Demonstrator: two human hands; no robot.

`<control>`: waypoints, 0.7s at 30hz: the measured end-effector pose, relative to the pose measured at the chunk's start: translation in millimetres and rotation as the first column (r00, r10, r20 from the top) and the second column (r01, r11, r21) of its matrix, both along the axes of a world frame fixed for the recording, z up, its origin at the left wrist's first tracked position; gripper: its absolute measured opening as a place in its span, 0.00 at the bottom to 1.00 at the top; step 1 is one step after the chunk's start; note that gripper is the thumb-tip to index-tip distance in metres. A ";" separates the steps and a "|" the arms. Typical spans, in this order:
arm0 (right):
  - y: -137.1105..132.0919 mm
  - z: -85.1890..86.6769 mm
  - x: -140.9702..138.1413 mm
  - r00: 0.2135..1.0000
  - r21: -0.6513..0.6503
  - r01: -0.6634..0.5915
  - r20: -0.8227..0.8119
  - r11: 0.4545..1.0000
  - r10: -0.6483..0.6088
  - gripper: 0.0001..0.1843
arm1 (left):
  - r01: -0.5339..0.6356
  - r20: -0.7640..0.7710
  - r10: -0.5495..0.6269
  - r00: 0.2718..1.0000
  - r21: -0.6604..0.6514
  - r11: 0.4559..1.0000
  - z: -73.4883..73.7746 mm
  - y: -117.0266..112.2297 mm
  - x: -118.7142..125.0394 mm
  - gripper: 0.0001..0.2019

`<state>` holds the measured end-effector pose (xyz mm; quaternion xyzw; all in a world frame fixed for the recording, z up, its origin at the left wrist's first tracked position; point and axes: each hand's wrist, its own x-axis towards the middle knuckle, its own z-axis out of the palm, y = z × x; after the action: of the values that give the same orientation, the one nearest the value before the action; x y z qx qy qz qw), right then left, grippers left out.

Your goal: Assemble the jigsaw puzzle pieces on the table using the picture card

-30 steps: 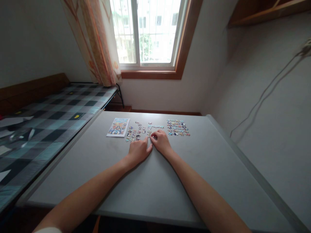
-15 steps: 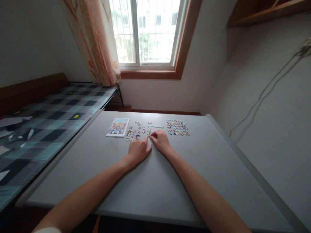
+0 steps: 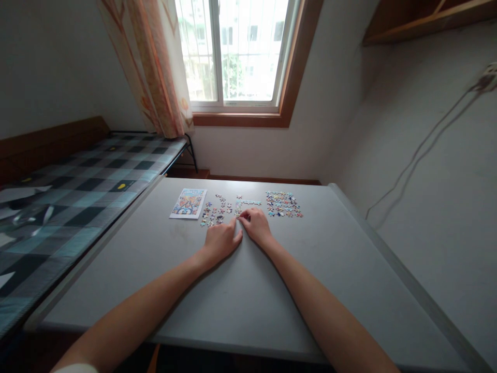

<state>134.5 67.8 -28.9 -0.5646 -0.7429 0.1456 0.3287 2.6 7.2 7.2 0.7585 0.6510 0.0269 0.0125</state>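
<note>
Grey and matte, the worktop (image 3: 240, 290) runs away from us toward a wood-framed window (image 3: 233, 52), with a patterned orange curtain (image 3: 155, 67) hanging at its left. A bed (image 3: 77, 191) with a teal and black checked cover stands along the worktop's left edge.

At the far end lies a glossy rectangular picture card (image 3: 188, 203), colourful and with a white border. We cannot read any lettering on it at this size.

Just right of the card are loose puzzle pieces (image 3: 216, 211), small, knobbed and many-coloured, lying flat and apart from one another. A short joined strip (image 3: 248, 202) in pale blue lies beyond our fingers. A denser patch of pieces (image 3: 283, 203) sits further right.

Our left hand (image 3: 222, 241) rests knuckles up on the worktop, fingers bent and pointing toward the right hand (image 3: 256, 227). The right hand is curled, with thumb and forefinger drawn close. The fingertips of both meet at the near edge of the loose pieces. We cannot tell whether either hand actually pinches a piece.

On the right wall a thin cable (image 3: 423, 145) droops below a wooden shelf (image 3: 427, 18).
</note>
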 end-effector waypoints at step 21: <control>-8.1 2.3 1.6 0.999 0.044 -0.047 -0.018 0.998 0.048 0.11 | 0.010 -0.003 -0.010 1.000 -0.009 1.000 1.4 0.4 -1.1 0.24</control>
<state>136.1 59.8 -26.5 -0.5381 -0.7560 0.1423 0.3444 1.5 7.6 8.6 0.7618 0.6472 0.0225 0.0151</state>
